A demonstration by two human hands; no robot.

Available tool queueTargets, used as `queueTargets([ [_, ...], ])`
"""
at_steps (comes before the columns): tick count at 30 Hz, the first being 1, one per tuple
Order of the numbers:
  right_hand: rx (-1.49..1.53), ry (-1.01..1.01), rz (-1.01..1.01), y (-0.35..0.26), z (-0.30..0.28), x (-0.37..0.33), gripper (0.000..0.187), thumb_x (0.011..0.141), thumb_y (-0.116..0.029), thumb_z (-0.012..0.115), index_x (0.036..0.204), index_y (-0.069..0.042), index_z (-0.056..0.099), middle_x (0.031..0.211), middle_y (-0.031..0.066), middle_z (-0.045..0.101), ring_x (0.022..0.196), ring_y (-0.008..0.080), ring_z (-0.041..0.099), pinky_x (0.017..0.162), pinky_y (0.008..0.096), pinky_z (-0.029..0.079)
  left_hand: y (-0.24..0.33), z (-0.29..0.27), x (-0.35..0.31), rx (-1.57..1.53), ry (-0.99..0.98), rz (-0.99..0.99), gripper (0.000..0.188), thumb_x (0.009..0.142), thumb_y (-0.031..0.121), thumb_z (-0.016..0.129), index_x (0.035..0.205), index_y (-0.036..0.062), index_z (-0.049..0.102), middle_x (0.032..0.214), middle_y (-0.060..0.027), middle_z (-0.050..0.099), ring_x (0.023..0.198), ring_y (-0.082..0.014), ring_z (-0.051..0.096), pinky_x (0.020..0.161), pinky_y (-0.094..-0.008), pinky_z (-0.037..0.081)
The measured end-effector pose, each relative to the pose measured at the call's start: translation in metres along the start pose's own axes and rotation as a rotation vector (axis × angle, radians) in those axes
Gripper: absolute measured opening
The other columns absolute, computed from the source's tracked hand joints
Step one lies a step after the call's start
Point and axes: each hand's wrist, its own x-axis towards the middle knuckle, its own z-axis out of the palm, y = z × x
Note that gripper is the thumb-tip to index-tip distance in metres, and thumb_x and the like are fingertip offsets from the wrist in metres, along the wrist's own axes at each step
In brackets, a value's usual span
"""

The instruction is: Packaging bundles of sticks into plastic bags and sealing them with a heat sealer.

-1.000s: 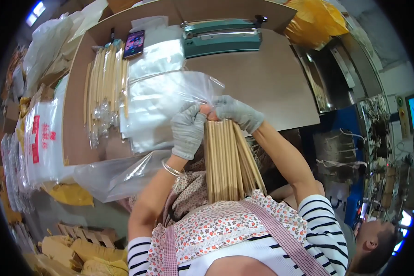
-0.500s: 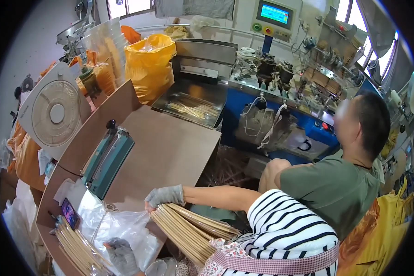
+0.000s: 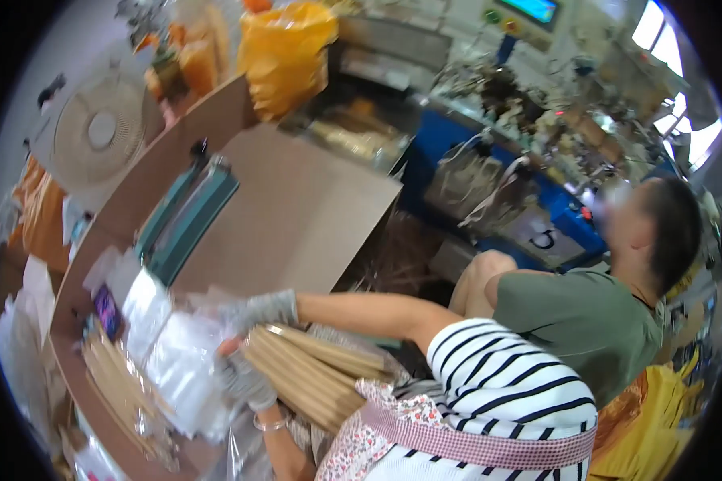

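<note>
Both hands wear grey knitted gloves and meet at the upper end of one bundle of slim tan wooden sticks (image 3: 301,377): the left hand (image 3: 249,383) at its ends, the right hand (image 3: 258,313) just above. Blur hides the fingertips, so I cannot tell whether either hand is grasping or released. The bundle slants across the lap beside the bench (image 3: 289,200), splayed into two groups; its sticks are too blurred to count. Next to the hands lie two stacks of clear flat plastic bags (image 3: 188,353), then one dark phone with a lit purple screen (image 3: 106,311), one row of clear-wrapped tan sticks (image 3: 120,385) and one long teal metal sealer (image 3: 191,216). One co-worker in a green shirt (image 3: 578,321) sits to the right. Half a second ago the left hand was over the bags, apart from the bundle; now it is beside the right hand. The sealer and phone keep their places on the bench.
</note>
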Motion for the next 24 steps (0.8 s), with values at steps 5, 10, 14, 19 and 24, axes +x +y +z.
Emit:
queueTargets([
  [5,-0.081,-0.087,0.246,0.013,-0.008,-0.013,0.067,0.088,-0.04,0.059,0.137,-0.004,0.032,0.127,0.0119,0.048,0.113,0.0172,0.049,0.094,0.0312,0.043,0.009,-0.033,-0.022,0.637,-0.395,0.293,0.015,0.083,0.015,0.065,0.077,0.0033,0.059,0.076,-0.0106,0.063,0.065,-0.0252,0.058,0.062,-0.0337,0.045],
  [10,-0.426,0.065,-0.029,0.034,0.018,-0.089,0.088,0.081,-0.045,0.065,0.142,0.0,0.02,0.134,0.019,0.045,0.124,0.0288,0.044,0.104,0.0376,0.034,0.045,-0.05,-0.048,0.646,-0.652,0.567,0.015,0.078,0.013,0.068,0.087,0.0063,0.059,0.072,-0.013,0.06,0.063,-0.0318,0.056,0.059,-0.038,0.044],
  [14,-0.521,0.417,0.207,-0.001,0.012,-0.068,0.09,0.075,-0.039,0.07,0.139,0.002,0.023,0.137,0.0237,0.038,0.126,0.0295,0.04,0.104,0.0351,0.034,0.043,-0.013,-0.023,0.93,-0.463,0.379,0.022,0.081,0.013,0.065,0.099,0.0067,0.055,0.073,-0.0136,0.06,0.065,-0.0329,0.056,0.058,-0.0413,0.044],
  [19,-0.914,0.705,0.006,-0.055,-0.012,0.01,0.073,0.071,-0.038,0.069,0.127,0.0,0.043,0.115,0.0255,0.055,0.114,0.0368,0.049,0.099,0.0369,0.038,0.011,0.053,0.046,0.85,-0.232,0.306,0.034,0.089,0.014,0.051,0.122,0.0064,0.05,0.07,-0.0186,0.059,0.062,-0.0351,0.057,0.056,-0.0449,0.043],
  [24,-1.13,0.623,-0.18,-0.029,-0.067,-0.003,0.062,0.068,-0.04,0.068,0.117,-0.003,0.055,0.115,0.0245,0.055,0.11,0.0391,0.051,0.098,0.0404,0.039,-0.054,0.056,0.054,0.907,-0.233,0.042,0.048,0.093,0.023,0.044,0.14,0.0188,0.037,0.087,-0.0219,0.063,0.064,-0.0364,0.057,0.06,-0.0449,0.044],
])
